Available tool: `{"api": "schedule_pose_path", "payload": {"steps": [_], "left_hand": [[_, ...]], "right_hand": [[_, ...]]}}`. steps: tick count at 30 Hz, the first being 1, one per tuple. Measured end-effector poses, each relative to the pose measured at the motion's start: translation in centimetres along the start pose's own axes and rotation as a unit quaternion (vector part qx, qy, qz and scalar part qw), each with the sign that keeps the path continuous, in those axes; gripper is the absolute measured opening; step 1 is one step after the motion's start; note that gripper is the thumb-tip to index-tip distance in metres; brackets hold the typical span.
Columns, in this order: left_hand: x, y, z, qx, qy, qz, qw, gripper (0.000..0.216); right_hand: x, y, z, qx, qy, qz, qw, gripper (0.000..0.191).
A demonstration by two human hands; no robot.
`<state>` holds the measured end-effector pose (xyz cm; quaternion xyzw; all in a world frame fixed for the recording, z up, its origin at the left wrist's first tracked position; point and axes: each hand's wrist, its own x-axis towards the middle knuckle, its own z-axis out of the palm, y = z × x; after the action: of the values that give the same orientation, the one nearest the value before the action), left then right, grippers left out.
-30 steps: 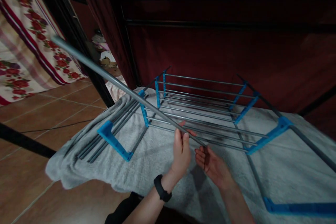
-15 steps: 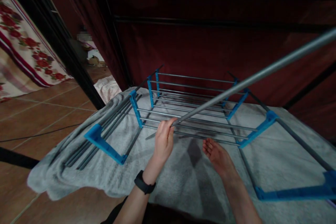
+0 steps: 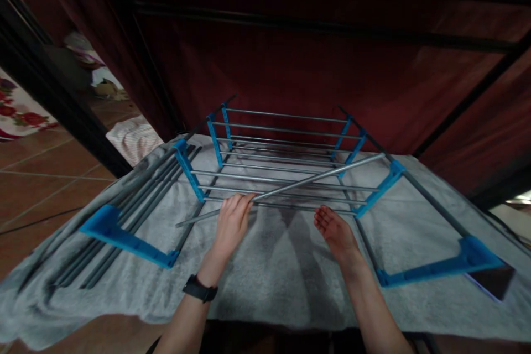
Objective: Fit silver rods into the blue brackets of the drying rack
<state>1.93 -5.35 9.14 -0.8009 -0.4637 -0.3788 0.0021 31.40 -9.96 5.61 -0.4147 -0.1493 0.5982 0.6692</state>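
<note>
My left hand is closed around a thin grey metal tube. The tube slants up to the right across the rack, and its other end pokes out left of the hand. My right hand hovers palm inward with fingers loosely extended, holding nothing, just in front of the rack's nearest rungs. The rack is a partly assembled metal frame with grey rungs running between blue plastic brackets. At the near corners, a blue bracket on the left and another blue bracket on the right have no rung between them.
Several loose grey tubes lie at the left on the grey blanket. A phone-like dark object lies by the right bracket. Black bed-frame posts and a dark red curtain enclose the far side.
The tube in my left hand has swung down from pointing high toward the upper right to lying low across the rack. My view has turned slightly right; my right hand stays free.
</note>
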Motion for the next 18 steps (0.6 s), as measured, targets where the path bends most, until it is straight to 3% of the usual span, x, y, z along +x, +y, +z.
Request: {"api": "schedule_pose_path", "payload": {"steps": [9, 18], "left_hand": [[-0.6, -0.8, 1.1, 0.020, -0.095, 0.042, 0.994, 0.034], [-0.9, -1.4, 1.8, 0.028, -0.163, 0.063, 0.984, 0.035]], "right_hand": [[0.1, -0.8, -0.2, -0.005, 0.038, -0.083, 0.996, 0.030], [0.2, -1.6, -0.8, 0.009, 0.035, -0.119, 0.992, 0.023]]}}
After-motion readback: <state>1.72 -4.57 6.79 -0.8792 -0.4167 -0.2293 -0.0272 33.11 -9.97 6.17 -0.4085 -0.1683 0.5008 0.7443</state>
